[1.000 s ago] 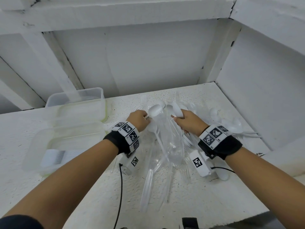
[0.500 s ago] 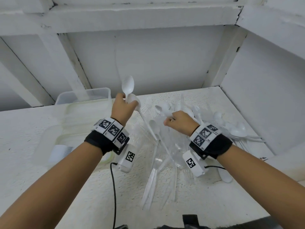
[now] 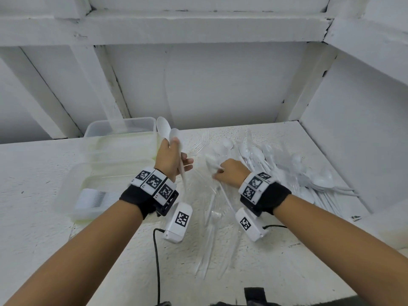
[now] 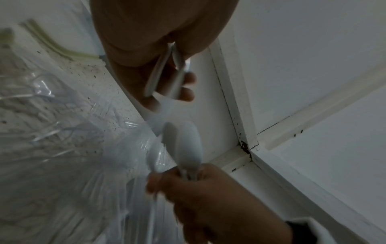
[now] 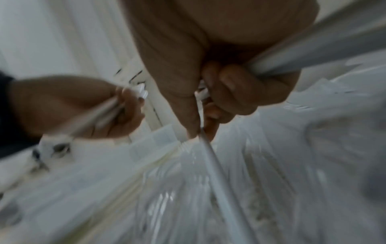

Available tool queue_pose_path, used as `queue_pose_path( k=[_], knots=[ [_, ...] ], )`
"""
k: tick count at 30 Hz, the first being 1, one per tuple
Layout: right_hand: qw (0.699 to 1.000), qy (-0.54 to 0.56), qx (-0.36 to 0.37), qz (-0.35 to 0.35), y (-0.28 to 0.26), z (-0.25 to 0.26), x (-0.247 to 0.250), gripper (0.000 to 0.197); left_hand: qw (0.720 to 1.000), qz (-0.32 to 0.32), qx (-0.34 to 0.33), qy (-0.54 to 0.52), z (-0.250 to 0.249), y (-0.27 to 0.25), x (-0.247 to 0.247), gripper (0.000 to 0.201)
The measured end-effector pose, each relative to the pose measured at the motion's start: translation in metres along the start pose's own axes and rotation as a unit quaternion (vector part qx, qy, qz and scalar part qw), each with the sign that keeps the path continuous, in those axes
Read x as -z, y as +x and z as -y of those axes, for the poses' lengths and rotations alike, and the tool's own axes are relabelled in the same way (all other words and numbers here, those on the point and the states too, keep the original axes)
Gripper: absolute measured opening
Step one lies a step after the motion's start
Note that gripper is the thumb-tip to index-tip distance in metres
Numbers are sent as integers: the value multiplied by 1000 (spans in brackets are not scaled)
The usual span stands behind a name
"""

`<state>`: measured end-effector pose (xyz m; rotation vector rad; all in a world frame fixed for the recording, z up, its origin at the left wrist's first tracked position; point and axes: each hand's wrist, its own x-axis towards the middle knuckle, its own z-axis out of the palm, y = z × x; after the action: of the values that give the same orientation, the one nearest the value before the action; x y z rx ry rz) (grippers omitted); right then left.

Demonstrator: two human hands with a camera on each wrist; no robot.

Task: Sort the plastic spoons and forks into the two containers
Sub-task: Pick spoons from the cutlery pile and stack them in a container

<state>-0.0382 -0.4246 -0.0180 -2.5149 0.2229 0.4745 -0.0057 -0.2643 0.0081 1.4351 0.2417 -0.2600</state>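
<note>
My left hand (image 3: 180,153) holds two white plastic spoons (image 3: 165,129) upright, bowls up, just right of the far clear container (image 3: 120,127). In the left wrist view their handles (image 4: 165,77) lie across its curled fingers. My right hand (image 3: 217,173) grips more white spoons (image 3: 211,159) above the heap; their bowls (image 4: 183,145) show in the left wrist view, and its fingers (image 5: 229,89) curl round the handles. A heap of white spoons (image 3: 313,180) and clear forks (image 3: 212,219) lies on the shelf. The near clear container (image 3: 72,168) holds a flat white piece.
The white shelf (image 3: 39,217) is boxed in by a back wall (image 3: 220,85) and a right side wall (image 3: 364,140). A black cable (image 3: 157,261) trails from the left wrist camera. Both containers stand at the left, one behind the other.
My left hand has lifted two spoons out of the heap and carried them left, up beside the containers. My right hand has stayed over the heap, gripping spoons.
</note>
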Motion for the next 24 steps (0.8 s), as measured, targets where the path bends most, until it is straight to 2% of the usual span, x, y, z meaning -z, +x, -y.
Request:
queue_pose_path(
  k=[2, 4, 5, 7, 8, 10, 14, 16, 19, 22, 24],
  knots=[
    [993, 104, 9, -45, -3, 0, 10, 25, 1000, -2, 2, 27, 5, 0, -1, 23],
    [968, 227, 1, -111, -5, 1, 19, 18, 993, 22, 2, 115, 11, -1, -4, 32],
    [944, 300, -14, -136, -5, 1, 23, 20, 982, 46, -1, 183, 14, -3, -6, 32],
    [900, 404, -34, -158, -6, -1, 26, 20, 939, 98, -16, 329, 23, -7, -12, 23],
    [896, 410, -37, -165, -8, -2, 27, 18, 913, 118, -29, 390, 28, -9, -15, 19],
    [909, 374, -33, -183, -9, -6, 26, 16, 864, 146, -49, 479, 37, -12, -22, 15],
    [937, 299, -4, -180, -10, -16, 19, 19, 804, 195, -55, 559, 49, -14, -31, 16],
    [945, 279, -8, -169, -11, -19, 16, 14, 788, 197, -54, 580, 51, -15, -30, 17],
    [948, 279, -22, -148, -15, -22, 15, 24, 770, 182, -54, 610, 51, -13, -24, 17],
    [952, 273, -32, -131, -19, -21, 12, 23, 758, 171, -39, 628, 50, -11, -18, 22],
    [952, 278, -36, -122, -20, -20, 11, 23, 759, 173, -34, 627, 50, -11, -18, 18]
  ],
)
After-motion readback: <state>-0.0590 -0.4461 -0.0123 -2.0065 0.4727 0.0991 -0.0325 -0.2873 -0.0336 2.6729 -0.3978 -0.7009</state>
